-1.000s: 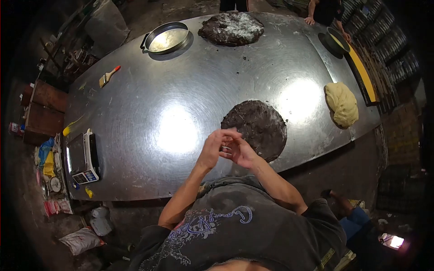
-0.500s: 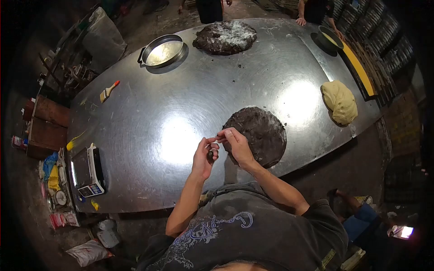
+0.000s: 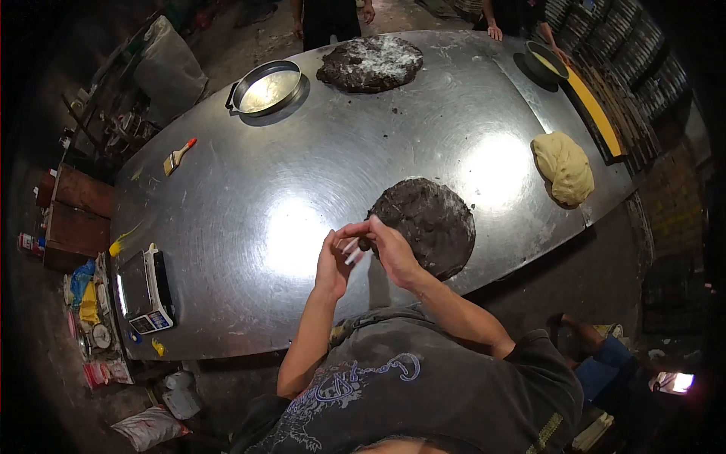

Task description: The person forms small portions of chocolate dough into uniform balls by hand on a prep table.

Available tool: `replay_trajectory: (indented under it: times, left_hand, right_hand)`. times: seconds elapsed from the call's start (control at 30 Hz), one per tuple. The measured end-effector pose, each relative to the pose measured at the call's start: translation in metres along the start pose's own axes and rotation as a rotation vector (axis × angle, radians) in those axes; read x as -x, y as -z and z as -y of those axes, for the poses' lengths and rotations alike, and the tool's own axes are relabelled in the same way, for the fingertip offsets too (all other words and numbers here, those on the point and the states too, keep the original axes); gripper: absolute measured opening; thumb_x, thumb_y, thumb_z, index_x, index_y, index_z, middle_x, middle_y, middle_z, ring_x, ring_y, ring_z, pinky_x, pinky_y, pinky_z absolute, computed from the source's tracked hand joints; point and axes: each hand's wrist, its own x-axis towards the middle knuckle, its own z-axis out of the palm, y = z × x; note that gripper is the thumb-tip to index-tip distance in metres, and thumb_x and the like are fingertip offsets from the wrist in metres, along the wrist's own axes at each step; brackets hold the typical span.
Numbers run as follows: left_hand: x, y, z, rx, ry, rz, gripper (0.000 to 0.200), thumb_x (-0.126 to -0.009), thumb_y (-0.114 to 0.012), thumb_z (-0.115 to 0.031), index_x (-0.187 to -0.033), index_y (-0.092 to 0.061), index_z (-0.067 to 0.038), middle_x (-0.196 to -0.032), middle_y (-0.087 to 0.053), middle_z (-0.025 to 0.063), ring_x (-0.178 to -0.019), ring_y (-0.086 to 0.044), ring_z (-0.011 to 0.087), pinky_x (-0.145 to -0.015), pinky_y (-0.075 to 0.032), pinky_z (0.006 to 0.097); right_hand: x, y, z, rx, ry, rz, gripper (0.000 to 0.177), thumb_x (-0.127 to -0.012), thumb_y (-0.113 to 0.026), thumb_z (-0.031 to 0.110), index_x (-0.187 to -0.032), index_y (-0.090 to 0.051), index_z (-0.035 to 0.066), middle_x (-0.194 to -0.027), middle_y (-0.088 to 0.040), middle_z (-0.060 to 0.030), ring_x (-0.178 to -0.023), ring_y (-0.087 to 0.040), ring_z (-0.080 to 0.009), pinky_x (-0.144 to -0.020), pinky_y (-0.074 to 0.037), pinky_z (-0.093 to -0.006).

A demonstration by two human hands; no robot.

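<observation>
Mid-frame, left hand (image 3: 333, 266) and right hand (image 3: 391, 251) pinch together on a small dark lump (image 3: 364, 244) beside the dough slab (image 3: 432, 218). Looks like portion-shaping to me; next wants gentle, even rolling pressure.

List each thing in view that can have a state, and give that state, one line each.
small dark piece: pinched between both hands' fingertips
left hand: closed on the piece
right hand: closed on the piece
near dark dough: flat disc on the table
far dark dough: flat, dusted white
pale dough: unflattened lump
pan: upright, looks empty
brush: lying flat
</observation>
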Motion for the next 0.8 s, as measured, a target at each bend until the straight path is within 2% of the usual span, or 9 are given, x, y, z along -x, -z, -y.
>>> replay_trajectory:
  times: [0.07,0.13,0.27,0.4,0.47,0.53,0.67,0.73,0.8]
  left_hand:
    - [0.012,-0.009,-0.001,0.232,0.161,0.172,0.050,-0.104,-0.043,-0.049,-0.129,-0.054,-0.008,-0.131,-0.058,0.0114,-0.114,-0.058,0.0232,-0.102,-0.048,0.0406]
    - [0.009,0.000,0.004,0.179,0.191,0.189,0.045,-0.104,-0.044,-0.045,-0.125,-0.055,-0.007,-0.122,-0.063,0.0120,-0.103,-0.062,0.0210,-0.095,-0.050,0.0364]
    - [0.013,-0.016,-0.008,-0.076,-0.149,0.144,0.041,-0.108,-0.040,-0.037,-0.126,-0.056,-0.004,-0.112,-0.067,0.0099,-0.094,-0.061,0.0165,-0.087,-0.049,0.0317]
    - [0.041,-0.067,-0.040,-0.510,-0.376,0.350,0.055,-0.109,-0.029,-0.041,-0.124,-0.063,0.000,-0.134,-0.061,0.0149,-0.127,-0.053,0.0240,-0.114,-0.032,0.0380]
    - [0.040,-0.072,-0.040,-0.529,-0.441,0.358,0.062,-0.109,-0.024,-0.045,-0.124,-0.066,-0.001,-0.141,-0.058,0.0138,-0.141,-0.041,0.0241,-0.119,-0.022,0.0402]
    - [0.025,-0.060,-0.034,-0.525,-0.512,0.322,0.062,-0.109,-0.023,-0.046,-0.127,-0.064,-0.003,-0.140,-0.058,0.0120,-0.141,-0.040,0.0242,-0.119,-0.023,0.0420]
    - [0.002,-0.024,-0.015,-0.078,-0.141,0.049,0.056,-0.106,-0.033,-0.051,-0.138,-0.055,-0.010,-0.140,-0.056,0.0132,-0.130,-0.049,0.0226,-0.117,-0.027,0.0444]
    - [0.001,-0.016,-0.006,0.219,0.081,0.064,0.054,-0.104,-0.039,-0.051,-0.136,-0.052,-0.010,-0.137,-0.057,0.0151,-0.120,-0.056,0.0262,-0.105,-0.047,0.0460]
    - [0.006,-0.013,-0.003,0.318,0.166,0.188,0.051,-0.104,-0.040,-0.050,-0.132,-0.053,-0.009,-0.134,-0.059,0.0173,-0.111,-0.062,0.0270,-0.098,-0.053,0.0427]
  right_hand:
    - [0.007,-0.011,0.034,-0.016,-0.085,0.060,0.050,-0.108,-0.036,0.039,-0.116,-0.067,0.001,-0.113,-0.069,-0.0091,-0.097,-0.062,-0.0156,-0.095,-0.046,-0.0330]
    - [-0.001,-0.009,0.040,0.147,0.197,-0.020,0.047,-0.109,-0.034,0.035,-0.115,-0.066,0.000,-0.113,-0.069,-0.0119,-0.101,-0.063,-0.0160,-0.094,-0.047,-0.0334]
    - [-0.001,0.023,0.013,-0.076,-0.029,-0.153,0.039,-0.107,-0.042,0.035,-0.111,-0.064,0.003,-0.108,-0.068,-0.0102,-0.102,-0.065,-0.0198,-0.094,-0.048,-0.0357]
    - [0.011,0.041,-0.021,-0.507,-0.370,-0.088,0.042,-0.106,-0.043,0.038,-0.112,-0.064,0.002,-0.108,-0.067,-0.0125,-0.101,-0.066,-0.0259,-0.092,-0.052,-0.0398]
    - [0.018,0.030,-0.015,-0.611,-0.464,-0.138,0.043,-0.107,-0.042,0.038,-0.111,-0.064,0.001,-0.107,-0.066,-0.0139,-0.099,-0.066,-0.0276,-0.091,-0.053,-0.0411]
    - [0.015,0.039,-0.024,-0.484,-0.387,-0.192,0.043,-0.107,-0.041,0.035,-0.112,-0.064,0.000,-0.114,-0.066,-0.0160,-0.103,-0.064,-0.0266,-0.095,-0.051,-0.0383]
    - [0.011,0.012,0.019,-0.087,-0.040,-0.026,0.047,-0.109,-0.035,0.035,-0.120,-0.064,-0.001,-0.124,-0.065,-0.0138,-0.106,-0.060,-0.0194,-0.097,-0.046,-0.0344]
    - [0.011,-0.007,0.042,0.093,0.070,0.088,0.050,-0.110,-0.034,0.037,-0.122,-0.063,-0.002,-0.128,-0.063,-0.0136,-0.112,-0.058,-0.0194,-0.100,-0.044,-0.0359]
    - [0.004,-0.008,0.050,0.060,0.079,0.019,0.050,-0.110,-0.033,0.038,-0.122,-0.064,0.001,-0.129,-0.064,-0.0124,-0.114,-0.057,-0.0178,-0.102,-0.041,-0.0359]
